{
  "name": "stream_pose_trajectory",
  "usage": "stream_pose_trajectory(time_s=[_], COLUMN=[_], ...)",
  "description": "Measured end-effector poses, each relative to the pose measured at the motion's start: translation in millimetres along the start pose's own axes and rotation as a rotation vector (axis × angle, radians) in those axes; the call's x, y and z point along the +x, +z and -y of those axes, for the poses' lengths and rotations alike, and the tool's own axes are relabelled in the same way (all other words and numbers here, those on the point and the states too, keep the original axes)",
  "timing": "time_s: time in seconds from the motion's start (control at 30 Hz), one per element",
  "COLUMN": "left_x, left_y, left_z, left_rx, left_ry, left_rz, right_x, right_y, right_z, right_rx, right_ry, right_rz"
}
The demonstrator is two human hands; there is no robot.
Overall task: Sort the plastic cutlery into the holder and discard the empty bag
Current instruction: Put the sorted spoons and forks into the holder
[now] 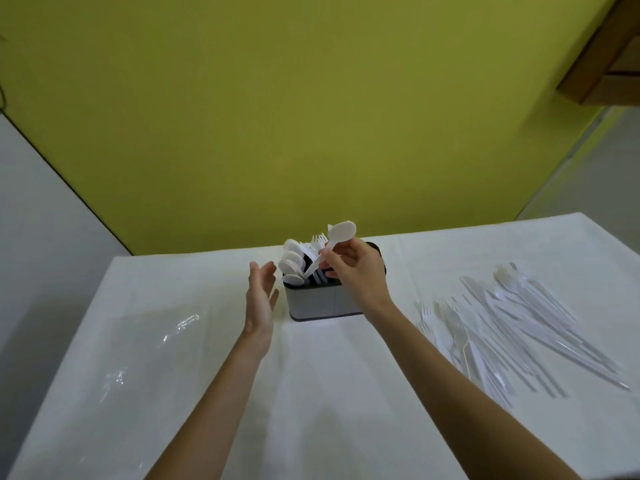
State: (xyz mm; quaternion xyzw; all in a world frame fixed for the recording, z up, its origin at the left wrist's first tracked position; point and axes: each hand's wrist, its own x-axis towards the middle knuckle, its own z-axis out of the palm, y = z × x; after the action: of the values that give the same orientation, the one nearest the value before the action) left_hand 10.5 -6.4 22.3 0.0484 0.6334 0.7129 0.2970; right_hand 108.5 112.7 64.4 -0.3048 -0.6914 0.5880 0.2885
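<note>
Spoons point(292, 265) stand bowl-up in the left end of the grey holder point(322, 303), with forks point(318, 240) behind them nearer the middle. So each kind seems to have its own compartment, handles going in first.

The right hand point(356, 268) pinches one white spoon point(329, 247) by the middle of its handle. The bowl is raised above the hand and the handle tip slants down and to the left, toward the compartment where the other spoons stand. That tilt suits a handle-first drop into the matching slot. The tip looks to be at or just above the holder's rim, but I cannot tell whether it has entered.

The left hand point(261, 299) is released, its fingers straight and its palm turned toward the holder. It sits just beside the holder's left end without clearly touching it, probably ready to steady the holder or the leaning spoons.

On the white-covered bench point(329, 393), a loose pile of unsorted cutlery point(512, 327) lies well to the right of the holder, within the right hand's reach. The clear bag point(149, 341) lies flat on the left, apart from both hands, so discarding it is not yet done.
</note>
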Motion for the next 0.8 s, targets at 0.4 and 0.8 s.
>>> stream_pose_trajectory(time_s=[0.4, 0.8], left_x=[13, 12], left_y=[-7, -6], left_z=[11, 15], left_rx=[-0.140, -0.197], left_ry=[-0.088, -0.084], left_rz=[0.130, 0.140], right_x=[-2, -20], right_y=[33, 25], right_z=[-13, -8], right_rx=[-0.538, -0.546], right_ry=[-0.096, -0.339], right_rz=[0.092, 0.107])
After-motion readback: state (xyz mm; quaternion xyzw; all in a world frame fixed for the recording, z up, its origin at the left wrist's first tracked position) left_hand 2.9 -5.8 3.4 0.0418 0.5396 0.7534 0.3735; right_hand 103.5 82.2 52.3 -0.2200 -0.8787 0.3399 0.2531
